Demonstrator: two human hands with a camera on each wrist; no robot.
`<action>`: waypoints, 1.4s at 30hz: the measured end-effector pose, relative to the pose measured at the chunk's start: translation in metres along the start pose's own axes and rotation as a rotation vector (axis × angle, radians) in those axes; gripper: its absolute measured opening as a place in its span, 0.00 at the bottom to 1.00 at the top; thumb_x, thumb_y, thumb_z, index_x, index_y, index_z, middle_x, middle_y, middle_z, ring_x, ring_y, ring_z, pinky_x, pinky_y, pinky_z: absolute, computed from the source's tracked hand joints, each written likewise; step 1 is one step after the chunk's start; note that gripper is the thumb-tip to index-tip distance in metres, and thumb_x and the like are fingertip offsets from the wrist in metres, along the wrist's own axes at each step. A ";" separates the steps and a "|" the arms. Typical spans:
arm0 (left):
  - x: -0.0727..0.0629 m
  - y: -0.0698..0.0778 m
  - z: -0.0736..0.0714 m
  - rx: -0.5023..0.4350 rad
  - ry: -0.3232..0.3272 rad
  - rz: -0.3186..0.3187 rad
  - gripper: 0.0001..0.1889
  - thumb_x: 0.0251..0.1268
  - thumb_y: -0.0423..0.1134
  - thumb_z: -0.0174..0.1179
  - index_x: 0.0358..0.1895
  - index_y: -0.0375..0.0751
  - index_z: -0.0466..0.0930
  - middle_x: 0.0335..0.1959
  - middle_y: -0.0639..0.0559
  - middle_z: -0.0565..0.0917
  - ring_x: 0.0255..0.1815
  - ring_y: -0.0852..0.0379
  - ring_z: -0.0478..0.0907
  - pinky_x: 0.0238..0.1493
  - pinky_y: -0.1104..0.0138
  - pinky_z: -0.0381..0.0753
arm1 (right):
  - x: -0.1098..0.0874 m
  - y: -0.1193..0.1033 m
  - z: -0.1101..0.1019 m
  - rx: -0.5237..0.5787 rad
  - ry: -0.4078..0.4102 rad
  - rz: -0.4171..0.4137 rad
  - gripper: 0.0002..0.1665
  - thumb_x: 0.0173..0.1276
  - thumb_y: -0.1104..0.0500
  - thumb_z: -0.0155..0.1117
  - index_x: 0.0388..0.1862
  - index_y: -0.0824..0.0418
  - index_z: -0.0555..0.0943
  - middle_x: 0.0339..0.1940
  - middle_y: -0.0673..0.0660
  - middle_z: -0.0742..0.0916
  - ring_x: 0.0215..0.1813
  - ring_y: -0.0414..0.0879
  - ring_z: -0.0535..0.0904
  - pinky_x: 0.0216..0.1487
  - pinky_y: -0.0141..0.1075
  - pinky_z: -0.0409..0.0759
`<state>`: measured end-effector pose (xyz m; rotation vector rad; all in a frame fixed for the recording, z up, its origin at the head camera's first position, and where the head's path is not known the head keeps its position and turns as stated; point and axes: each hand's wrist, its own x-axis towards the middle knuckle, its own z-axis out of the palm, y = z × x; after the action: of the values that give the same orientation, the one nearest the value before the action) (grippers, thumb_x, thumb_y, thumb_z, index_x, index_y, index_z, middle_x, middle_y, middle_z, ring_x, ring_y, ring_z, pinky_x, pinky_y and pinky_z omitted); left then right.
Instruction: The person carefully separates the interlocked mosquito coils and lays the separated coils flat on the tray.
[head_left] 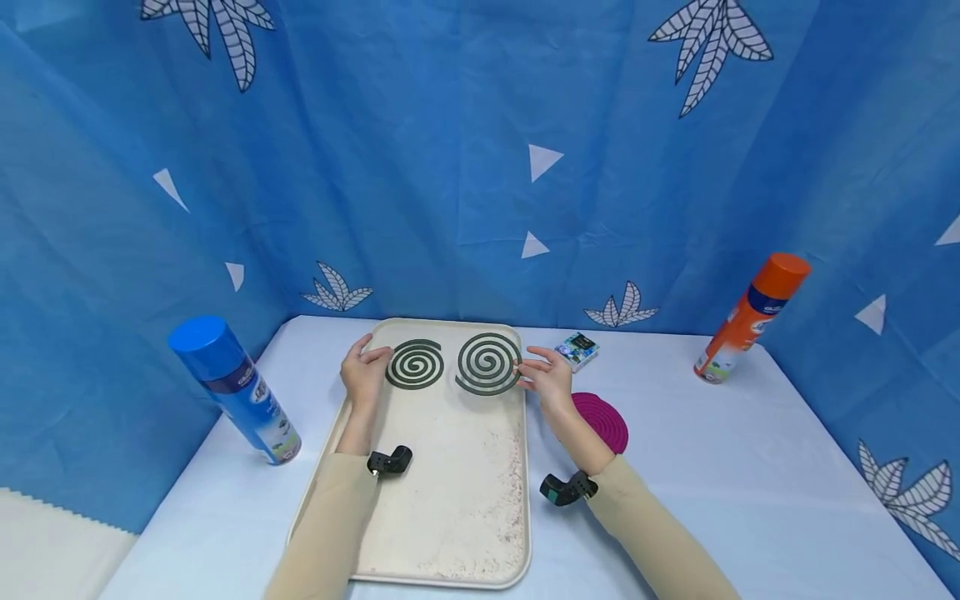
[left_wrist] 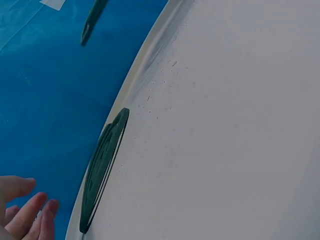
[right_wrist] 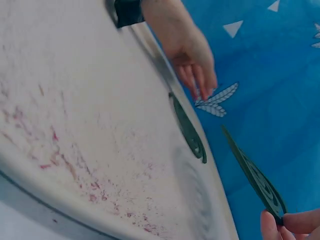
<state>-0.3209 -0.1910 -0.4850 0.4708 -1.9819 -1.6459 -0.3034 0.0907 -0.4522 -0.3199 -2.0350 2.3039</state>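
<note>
Raised over the far right of a cream tray point(head_left: 442, 483), a dark green mosquito coil point(head_left: 487, 362) is pinched at its right edge by my right hand point(head_left: 549, 379). Its shadow falls on the tray in the right wrist view, where thumb and fingers point(right_wrist: 295, 222) grip the coil's rim. A second green mosquito coil point(head_left: 415, 365) lies flat at the tray's far left. Beside that coil, my left hand point(head_left: 363, 373) has loosely bent fingers; the left wrist view shows a gap between them and the coil point(left_wrist: 104, 170).
A magenta coil point(head_left: 602, 421) lies right of the tray, partly behind my right forearm. Beyond it is a small patterned box point(head_left: 577, 351). A blue spray can point(head_left: 236, 390) stands left, an orange spray can point(head_left: 752, 318) far right. Reddish specks mark the tray; a blue curtain point(head_left: 420, 167) hangs behind.
</note>
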 end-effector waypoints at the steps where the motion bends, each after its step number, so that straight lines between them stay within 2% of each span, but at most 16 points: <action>1: -0.001 0.000 0.001 -0.020 -0.008 0.003 0.26 0.57 0.31 0.64 0.61 0.35 0.74 0.40 0.33 0.86 0.25 0.78 0.78 0.35 0.86 0.74 | 0.003 0.002 0.002 0.007 -0.002 0.004 0.25 0.61 0.76 0.59 0.58 0.73 0.73 0.23 0.48 0.85 0.26 0.36 0.82 0.27 0.29 0.83; 5: -0.003 -0.002 0.005 -0.068 -0.034 0.012 0.25 0.58 0.31 0.64 0.61 0.35 0.74 0.40 0.33 0.86 0.23 0.82 0.76 0.32 0.88 0.74 | 0.011 0.011 0.009 0.010 0.008 0.019 0.24 0.59 0.78 0.59 0.57 0.73 0.74 0.22 0.50 0.86 0.23 0.36 0.82 0.24 0.28 0.82; 11: -0.006 -0.001 0.008 -0.115 -0.045 0.032 0.25 0.58 0.31 0.64 0.60 0.34 0.74 0.40 0.30 0.85 0.24 0.79 0.78 0.31 0.85 0.76 | 0.021 0.022 0.018 -0.017 0.038 0.041 0.22 0.59 0.76 0.61 0.54 0.71 0.76 0.34 0.63 0.88 0.25 0.36 0.82 0.22 0.28 0.81; 13: -0.007 -0.001 0.008 -0.113 -0.051 0.041 0.24 0.58 0.31 0.64 0.60 0.34 0.74 0.40 0.31 0.85 0.24 0.79 0.78 0.31 0.85 0.76 | 0.022 0.025 0.019 -0.011 0.031 0.029 0.21 0.59 0.77 0.60 0.53 0.72 0.76 0.35 0.65 0.88 0.26 0.39 0.83 0.23 0.29 0.81; 17: -0.007 0.002 0.010 -0.108 -0.063 0.040 0.25 0.59 0.32 0.64 0.61 0.34 0.73 0.40 0.31 0.85 0.24 0.78 0.77 0.32 0.85 0.76 | 0.019 0.019 0.022 -0.032 0.037 0.037 0.24 0.58 0.79 0.59 0.56 0.75 0.74 0.37 0.70 0.87 0.25 0.40 0.83 0.28 0.34 0.85; 20: -0.007 0.004 0.012 -0.107 -0.064 0.042 0.25 0.58 0.31 0.64 0.61 0.35 0.74 0.39 0.31 0.85 0.24 0.78 0.77 0.32 0.85 0.76 | 0.025 0.022 0.024 -0.074 0.081 0.062 0.28 0.56 0.79 0.60 0.59 0.74 0.73 0.44 0.73 0.85 0.31 0.44 0.85 0.38 0.39 0.86; 22: -0.007 0.004 0.012 -0.109 -0.058 0.048 0.25 0.58 0.31 0.64 0.61 0.34 0.74 0.39 0.31 0.85 0.23 0.78 0.77 0.32 0.85 0.75 | 0.030 0.027 0.021 -0.052 0.077 0.028 0.29 0.55 0.79 0.61 0.58 0.71 0.75 0.43 0.69 0.87 0.37 0.46 0.86 0.42 0.38 0.86; 24: -0.007 0.004 0.012 -0.112 -0.054 0.054 0.25 0.58 0.31 0.64 0.61 0.34 0.74 0.39 0.30 0.85 0.23 0.78 0.77 0.31 0.85 0.75 | 0.054 0.054 0.014 -0.011 0.066 -0.056 0.25 0.53 0.76 0.64 0.53 0.68 0.79 0.38 0.64 0.89 0.37 0.45 0.86 0.40 0.34 0.85; 26: -0.006 0.003 0.012 -0.114 -0.052 0.056 0.24 0.58 0.30 0.64 0.60 0.34 0.74 0.39 0.30 0.85 0.22 0.78 0.77 0.31 0.86 0.75 | 0.062 0.063 0.010 0.009 0.045 -0.078 0.23 0.53 0.74 0.66 0.51 0.68 0.80 0.37 0.63 0.89 0.38 0.46 0.86 0.41 0.34 0.85; 29: -0.006 0.001 0.011 -0.115 -0.053 0.053 0.24 0.59 0.31 0.64 0.60 0.33 0.74 0.39 0.30 0.85 0.22 0.77 0.77 0.31 0.86 0.75 | 0.059 0.065 0.009 -0.017 0.062 -0.060 0.21 0.55 0.70 0.65 0.50 0.70 0.80 0.40 0.65 0.88 0.36 0.48 0.86 0.42 0.36 0.85; 31: -0.006 0.001 0.011 -0.111 -0.054 0.052 0.24 0.59 0.31 0.64 0.60 0.33 0.75 0.38 0.32 0.86 0.22 0.77 0.78 0.32 0.86 0.76 | 0.032 0.038 0.012 -0.059 0.066 0.003 0.22 0.59 0.70 0.61 0.54 0.75 0.76 0.44 0.70 0.86 0.37 0.48 0.86 0.46 0.39 0.85; 33: -0.005 0.000 0.010 -0.103 -0.057 0.056 0.24 0.59 0.32 0.64 0.60 0.33 0.74 0.37 0.33 0.86 0.21 0.77 0.78 0.32 0.85 0.76 | 0.015 0.025 0.009 -0.066 0.053 0.011 0.22 0.60 0.70 0.59 0.54 0.78 0.75 0.43 0.71 0.86 0.33 0.44 0.85 0.45 0.38 0.85; 37: -0.005 0.000 0.010 -0.094 -0.057 0.076 0.23 0.59 0.32 0.64 0.59 0.33 0.75 0.36 0.33 0.86 0.21 0.74 0.79 0.29 0.85 0.74 | -0.003 0.013 -0.004 -0.045 -0.001 0.017 0.21 0.63 0.71 0.58 0.55 0.79 0.73 0.40 0.71 0.86 0.31 0.38 0.83 0.48 0.37 0.85; 40: -0.010 0.002 0.015 -0.082 -0.088 0.078 0.21 0.60 0.32 0.63 0.58 0.33 0.76 0.35 0.32 0.86 0.23 0.66 0.82 0.27 0.83 0.73 | -0.009 0.011 -0.019 -0.140 -0.020 -0.004 0.21 0.65 0.69 0.59 0.56 0.76 0.74 0.44 0.70 0.85 0.35 0.37 0.82 0.48 0.33 0.84; 42: -0.018 0.006 0.021 -0.067 -0.148 0.069 0.21 0.61 0.33 0.62 0.58 0.33 0.75 0.36 0.33 0.86 0.26 0.60 0.84 0.29 0.82 0.74 | -0.012 0.012 -0.034 -0.230 -0.033 -0.028 0.21 0.66 0.66 0.59 0.57 0.73 0.75 0.48 0.70 0.84 0.38 0.37 0.82 0.46 0.29 0.83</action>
<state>-0.3182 -0.1629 -0.4847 0.2597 -2.0165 -1.7424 -0.2842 0.1200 -0.4667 -0.2623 -2.3083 2.0750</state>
